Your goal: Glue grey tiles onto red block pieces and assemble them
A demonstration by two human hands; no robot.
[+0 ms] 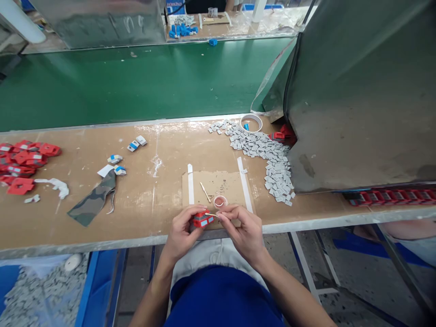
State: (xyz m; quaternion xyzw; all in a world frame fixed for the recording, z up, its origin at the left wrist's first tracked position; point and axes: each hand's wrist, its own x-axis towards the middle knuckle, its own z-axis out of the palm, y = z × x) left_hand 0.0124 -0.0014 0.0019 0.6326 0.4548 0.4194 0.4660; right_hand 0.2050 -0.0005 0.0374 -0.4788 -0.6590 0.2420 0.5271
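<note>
left hand (182, 230): grip closed around a small red part (203, 219), held just above the near edge of the worktop (153, 190).
right hand (242, 229): fingers pinched on a thin wooden stick (211, 214), its tip touching the red part.
small cup (220, 201): just beyond the hands on a cardboard mat (221, 186); a second stick (205, 192) lies left of it.
grey chips (272, 159): loose heap to the right, far side.
risk, cup: it sits close to the knuckles; a nudge would likely tip it.
risk, part: held over the edge, so a slip probably drops it to the floor.
</note>
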